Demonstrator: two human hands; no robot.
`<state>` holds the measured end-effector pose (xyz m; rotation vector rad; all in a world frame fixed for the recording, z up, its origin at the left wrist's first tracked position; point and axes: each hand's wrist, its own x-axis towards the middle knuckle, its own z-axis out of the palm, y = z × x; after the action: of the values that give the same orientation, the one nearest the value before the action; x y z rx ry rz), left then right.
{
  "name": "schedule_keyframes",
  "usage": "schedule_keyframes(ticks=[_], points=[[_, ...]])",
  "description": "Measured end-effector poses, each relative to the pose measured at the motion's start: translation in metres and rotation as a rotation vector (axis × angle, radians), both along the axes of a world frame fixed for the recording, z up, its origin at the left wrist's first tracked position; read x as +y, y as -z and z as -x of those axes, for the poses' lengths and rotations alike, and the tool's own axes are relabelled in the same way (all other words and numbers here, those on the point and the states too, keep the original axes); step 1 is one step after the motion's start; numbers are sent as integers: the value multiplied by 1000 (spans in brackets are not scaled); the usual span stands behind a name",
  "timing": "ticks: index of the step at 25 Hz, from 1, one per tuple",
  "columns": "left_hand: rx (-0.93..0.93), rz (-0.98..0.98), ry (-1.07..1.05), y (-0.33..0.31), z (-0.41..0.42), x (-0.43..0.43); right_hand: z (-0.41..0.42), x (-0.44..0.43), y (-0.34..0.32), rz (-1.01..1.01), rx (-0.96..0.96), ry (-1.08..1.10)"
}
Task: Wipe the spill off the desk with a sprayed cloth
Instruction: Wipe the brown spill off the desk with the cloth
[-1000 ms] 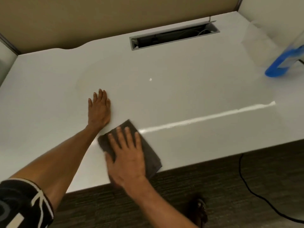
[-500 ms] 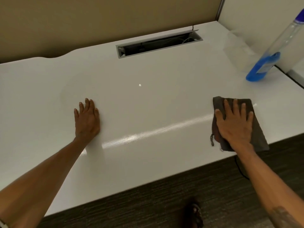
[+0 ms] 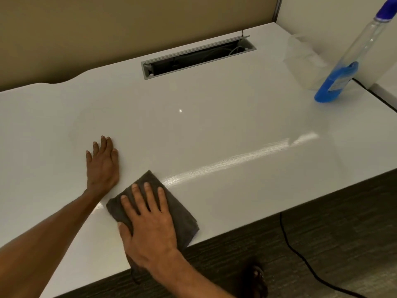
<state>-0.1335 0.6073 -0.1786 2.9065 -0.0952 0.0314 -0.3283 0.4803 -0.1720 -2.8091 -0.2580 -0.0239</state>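
A dark grey cloth (image 3: 180, 214) lies flat on the white desk (image 3: 214, 130) near its front edge. My right hand (image 3: 150, 224) presses down on the cloth, palm flat and fingers spread. My left hand (image 3: 102, 162) rests flat on the bare desk just left of the cloth, fingers together, holding nothing. A streaky wet sheen (image 3: 247, 158) runs rightwards from the cloth across the desk. The spray bottle (image 3: 343, 76), clear with blue liquid and a blue cap, stands at the desk's right back corner.
A grey cable slot (image 3: 197, 59) is open at the back of the desk. A clear plastic container (image 3: 305, 61) stands beside the bottle. A tan partition rises behind. A black cable (image 3: 300, 254) and a shoe (image 3: 257, 278) are on the dark carpet below.
Half a second ago my right hand held the cloth at the desk's right side; it has swept the cloth back left, next to my left hand, which has stayed put.
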Motion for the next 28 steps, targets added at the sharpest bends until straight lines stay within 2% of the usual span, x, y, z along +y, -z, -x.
schedule_keyframes(ticks=[2,4,9,12,15,20,28], points=[[0,-2,8,1,2,1,6,-25,0,-36,-17,-34],[-3,1,16,0,2,0,15,-65,2,-47,-39,43],[-8,2,20,0,2,-1,24,-233,5,96,-65,564],[4,7,10,1,2,-1,8,-317,3,184,-7,707],[11,21,-5,2,1,0,-24,-358,3,188,2,723],[1,29,-18,2,0,-3,-99,-400,1,196,-13,620],[14,56,-58,0,1,-8,-231,-424,-2,131,-20,533]])
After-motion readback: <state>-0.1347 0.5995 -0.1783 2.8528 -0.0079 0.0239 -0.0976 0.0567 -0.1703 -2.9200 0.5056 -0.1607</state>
